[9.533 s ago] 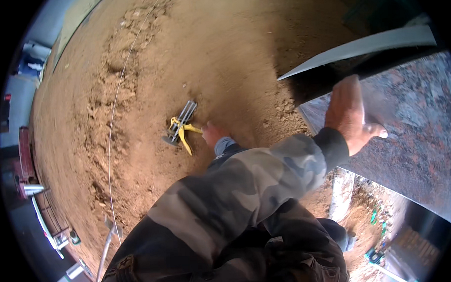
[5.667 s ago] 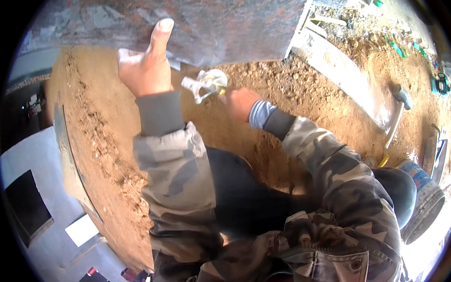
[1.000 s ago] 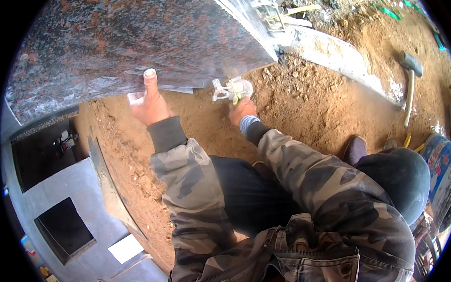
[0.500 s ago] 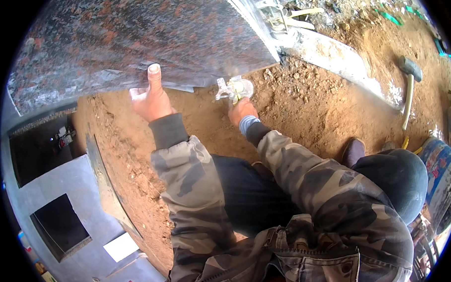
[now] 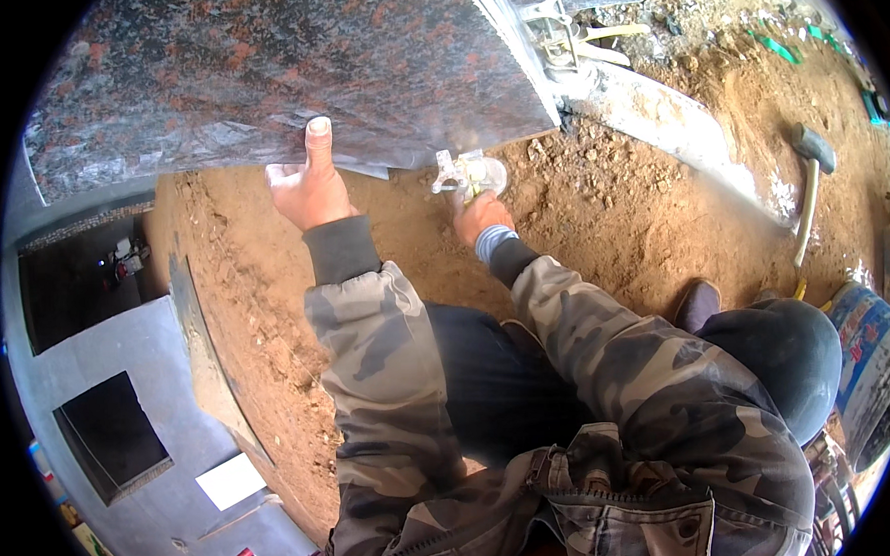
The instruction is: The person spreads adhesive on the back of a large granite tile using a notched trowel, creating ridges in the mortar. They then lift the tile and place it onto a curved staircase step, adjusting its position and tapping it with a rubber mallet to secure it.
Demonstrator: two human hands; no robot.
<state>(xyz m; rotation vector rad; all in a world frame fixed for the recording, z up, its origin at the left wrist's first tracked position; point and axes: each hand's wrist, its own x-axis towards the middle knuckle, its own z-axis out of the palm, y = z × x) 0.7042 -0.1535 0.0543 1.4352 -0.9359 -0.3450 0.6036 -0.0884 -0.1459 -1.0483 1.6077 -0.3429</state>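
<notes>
Brown soil (image 5: 600,233) (crumbly and pebbled in places) bears a pale-handled mallet (image 5: 808,202) and green strips (image 5: 776,49).

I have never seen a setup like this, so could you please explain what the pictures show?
There is no machine: a person works with bare hands. The left of two fisheye cameras worn on the head looks down, so straight edges bend. The left hand grips the lower edge of a speckled stone slab, thumb on its face. The right hand holds a pale tool near that edge; whether they touch is unclear. A hammer lies on the brown ground at right, and a yellow-handled tool is by the slab's right side.
</notes>
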